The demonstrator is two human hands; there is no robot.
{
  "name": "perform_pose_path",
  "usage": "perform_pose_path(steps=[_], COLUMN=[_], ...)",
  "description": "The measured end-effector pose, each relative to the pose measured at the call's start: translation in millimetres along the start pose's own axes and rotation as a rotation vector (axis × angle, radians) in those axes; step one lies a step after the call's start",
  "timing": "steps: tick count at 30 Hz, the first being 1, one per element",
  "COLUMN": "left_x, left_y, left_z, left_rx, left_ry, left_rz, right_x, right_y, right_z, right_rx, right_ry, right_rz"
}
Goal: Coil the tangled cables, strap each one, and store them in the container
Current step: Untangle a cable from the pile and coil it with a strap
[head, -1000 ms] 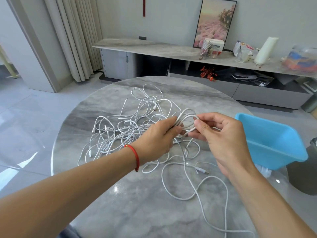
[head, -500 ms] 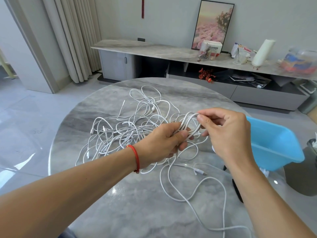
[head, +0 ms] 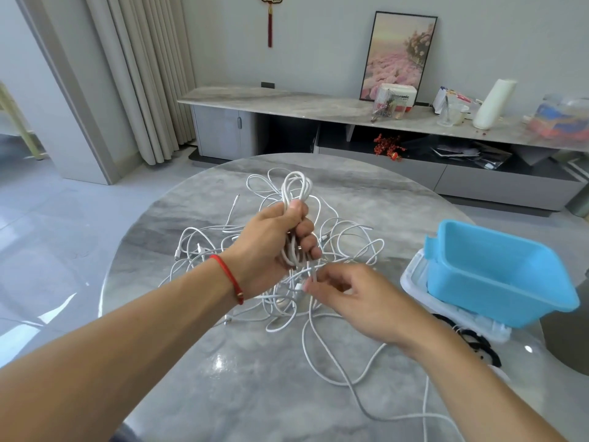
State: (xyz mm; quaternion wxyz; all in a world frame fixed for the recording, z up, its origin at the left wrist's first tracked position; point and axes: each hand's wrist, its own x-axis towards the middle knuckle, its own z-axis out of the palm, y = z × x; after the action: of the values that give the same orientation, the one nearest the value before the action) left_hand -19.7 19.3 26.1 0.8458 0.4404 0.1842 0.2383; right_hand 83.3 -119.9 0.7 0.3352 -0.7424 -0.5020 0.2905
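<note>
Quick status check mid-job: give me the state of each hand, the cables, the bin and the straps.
left hand: grips a coiled cable bundle, raised above the table.
coiled cable bundle: looped, not strapped.
right hand: pinches a cable strand below the bundle.
tangled cables: loose on the table.
blue container: open; no cable visible inside.
black straps: lying unused beside the container.

The left hand point(head: 274, 240) grips a coil point(head: 294, 199) upright over the tangle point(head: 318, 266) — the right hand point(head: 360, 301) pinches a strand beneath it — beside a blue bin point(head: 497, 272).
</note>
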Motion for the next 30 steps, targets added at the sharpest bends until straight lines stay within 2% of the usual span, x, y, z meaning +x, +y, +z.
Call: perform_pose_path(steps=[3, 5, 6, 8, 10, 12, 17, 22, 25, 30], left_x=[3.3, 7.0, 8.3, 9.4, 7.8, 5.1, -3.4, -12.7, -15.9, -19.1], left_y=[2.1, 4.3, 4.8, 2.8, -2.5, -7.6, -12.4, -23.7, -25.5, -26.8], left_z=[-8.5, -14.6, -17.5, -22.4, -24.1, -22.2, -15.2, -3.3, 4.6, 10.8], left_rx=[-0.018, 0.057, 0.118, 0.249, 0.368, 0.449, 0.583, 0.714, 0.716, 0.624], left_ry=[0.080, 0.153, 0.182, 0.198, 0.154, 0.106, 0.033, -0.032, -0.086, -0.074], left_rz=[0.026, 0.068, 0.081, 0.066, 0.039, 0.032, 0.014, -0.033, -0.111, -0.273], right_x=[-1.8, -2.1, -2.5, -4.2, -9.3, -13.0, -15.8, -15.7, -15.5, -15.1], right_y=[-6.4, -6.3, -5.8, -4.4, -9.4, -13.4, -18.1, -23.1, -28.9, -27.0], right_z=[3.5, 4.6, 5.0, 4.7, 5.7, 5.4, 1.2, -1.8, -2.0, -5.2], right_rx=[0.184, 0.257, 0.232, -0.063, -0.360, -0.460, -0.432, -0.301, -0.275, -0.357], right_ry=[-0.054, -0.034, -0.003, 0.077, 0.131, 0.158, 0.181, 0.235, 0.237, 0.301], right_rz=[0.056, 0.098, 0.092, -0.029, -0.183, -0.257, -0.274, -0.193, -0.161, -0.087])
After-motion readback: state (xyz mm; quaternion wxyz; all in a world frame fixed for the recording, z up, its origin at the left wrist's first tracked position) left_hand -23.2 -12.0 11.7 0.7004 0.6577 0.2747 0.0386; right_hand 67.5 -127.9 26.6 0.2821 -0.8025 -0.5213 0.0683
